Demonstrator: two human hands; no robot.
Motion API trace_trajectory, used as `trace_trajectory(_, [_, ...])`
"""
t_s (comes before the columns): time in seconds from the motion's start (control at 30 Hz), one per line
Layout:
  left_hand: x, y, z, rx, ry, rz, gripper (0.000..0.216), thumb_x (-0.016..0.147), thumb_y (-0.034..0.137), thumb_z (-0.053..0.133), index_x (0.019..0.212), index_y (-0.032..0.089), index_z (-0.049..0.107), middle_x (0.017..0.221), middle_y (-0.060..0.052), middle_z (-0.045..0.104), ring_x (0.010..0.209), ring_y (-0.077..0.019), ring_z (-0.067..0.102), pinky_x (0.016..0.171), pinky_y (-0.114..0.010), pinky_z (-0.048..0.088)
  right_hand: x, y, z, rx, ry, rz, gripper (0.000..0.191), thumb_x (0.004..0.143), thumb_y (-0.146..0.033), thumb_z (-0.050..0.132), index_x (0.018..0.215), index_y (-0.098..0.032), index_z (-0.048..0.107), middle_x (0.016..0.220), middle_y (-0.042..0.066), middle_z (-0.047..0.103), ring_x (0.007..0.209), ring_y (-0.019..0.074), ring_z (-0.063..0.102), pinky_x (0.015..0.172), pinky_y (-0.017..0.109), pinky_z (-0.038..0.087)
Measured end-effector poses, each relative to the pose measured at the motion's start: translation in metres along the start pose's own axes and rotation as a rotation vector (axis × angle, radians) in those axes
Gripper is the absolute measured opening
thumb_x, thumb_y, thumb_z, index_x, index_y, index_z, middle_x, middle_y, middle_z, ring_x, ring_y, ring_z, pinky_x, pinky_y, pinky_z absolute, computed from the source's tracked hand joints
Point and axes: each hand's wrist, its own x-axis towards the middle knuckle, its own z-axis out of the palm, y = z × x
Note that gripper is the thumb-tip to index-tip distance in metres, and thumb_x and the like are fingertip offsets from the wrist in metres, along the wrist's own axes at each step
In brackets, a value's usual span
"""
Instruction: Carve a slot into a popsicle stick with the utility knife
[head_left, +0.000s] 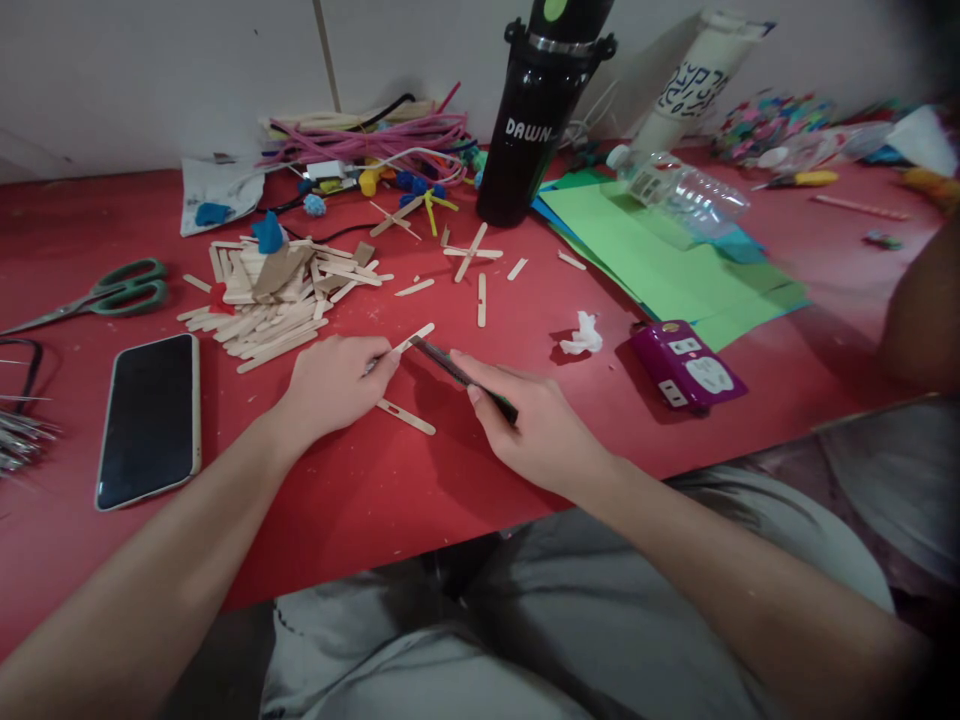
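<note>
Over the red table, my left hand [341, 378] pinches a wooden craft stick [416, 338] whose far end points up and right. My right hand [529, 420] is closed around a dark utility knife [457, 372], its tip touching or just above that stick. Another craft stick [409, 416] with a slot cut in it lies below my left fingers. Beyond my hands are a notched stick [481, 300] and two sticks joined in a cross [472, 252]. To the left spreads a pile of craft sticks [262, 300].
A phone [148, 420] and green scissors [124, 290] lie left. A black bottle [532, 120] stands at the back. Green paper sheets [675, 260], a plastic bottle [686, 190], crumpled tissue [582, 334] and a purple socket box [686, 368] are right. Another person's arm [922, 310] shows far right.
</note>
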Motion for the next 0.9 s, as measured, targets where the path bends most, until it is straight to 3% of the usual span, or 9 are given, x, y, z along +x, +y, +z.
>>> trace_trajectory(0.37, [-0.0006, -0.0016, -0.0003, 0.010, 0.016, 0.025, 0.040, 0.090, 0.046, 0.034, 0.072, 0.023, 0.061, 0.069, -0.003, 0.064, 0.067, -0.0190, 0.055, 0.056, -0.030, 0.026, -0.0001, -0.0031, -0.0046, 0.008, -0.038, 0.016, 0.048, 0.088, -0.013, 0.046, 0.135, -0.016, 0.056, 0.121, 0.009, 0.069, 0.106, 0.0230, 0.067, 0.095, 0.038, 0.054])
trace_trajectory(0.53, [-0.0008, -0.0015, 0.0003, -0.001, 0.023, 0.036, 0.037, 0.089, 0.044, 0.036, 0.071, 0.022, 0.060, 0.069, -0.003, 0.064, 0.065, -0.0179, 0.054, 0.055, -0.030, 0.026, -0.0014, -0.0024, -0.0034, 0.026, -0.017, 0.043, 0.046, 0.088, -0.014, 0.047, 0.133, -0.016, 0.057, 0.123, 0.008, 0.068, 0.107, 0.0226, 0.067, 0.091, 0.035, 0.056])
trace_trajectory(0.77, [-0.0015, -0.0013, 0.0008, -0.008, 0.032, 0.031, 0.036, 0.088, 0.043, 0.036, 0.067, 0.021, 0.056, 0.067, -0.003, 0.062, 0.064, -0.0173, 0.052, 0.055, -0.030, 0.025, -0.0027, -0.0010, -0.0015, 0.048, 0.038, 0.007, 0.043, 0.090, -0.014, 0.046, 0.131, -0.012, 0.058, 0.129, 0.008, 0.064, 0.120, 0.0206, 0.060, 0.102, 0.035, 0.049])
trace_trajectory(0.9, [-0.0012, -0.0007, 0.0002, -0.006, 0.026, 0.016, 0.036, 0.088, 0.044, 0.036, 0.068, 0.022, 0.056, 0.066, -0.002, 0.062, 0.064, -0.0176, 0.052, 0.055, -0.030, 0.024, -0.0019, -0.0018, -0.0011, 0.033, 0.030, -0.006, 0.044, 0.090, -0.014, 0.046, 0.132, -0.016, 0.058, 0.128, 0.007, 0.065, 0.117, 0.0210, 0.062, 0.100, 0.036, 0.052])
